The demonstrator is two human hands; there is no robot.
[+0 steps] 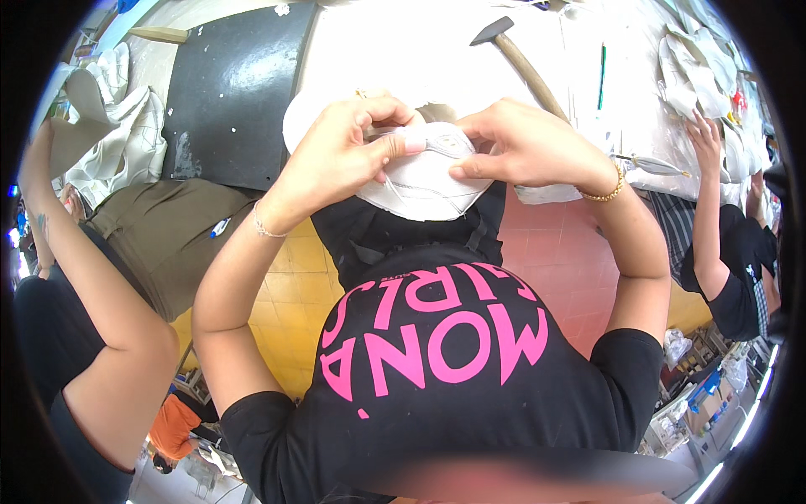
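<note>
A white shoe upper with stitched lines is held at the table's near edge, in front of my chest. My left hand is closed on its left side, thumb and fingers pinched near the lace area. My right hand grips the right side, with the thumb on the outer face and the fingers behind. A thin white lace hangs loosely across the front of the upper. The tips of several fingers are hidden behind the material.
On the white table lie a black board, a wooden-handled hammer and a green pen. White shoe pieces are piled at the left and right. Co-workers sit close on both sides.
</note>
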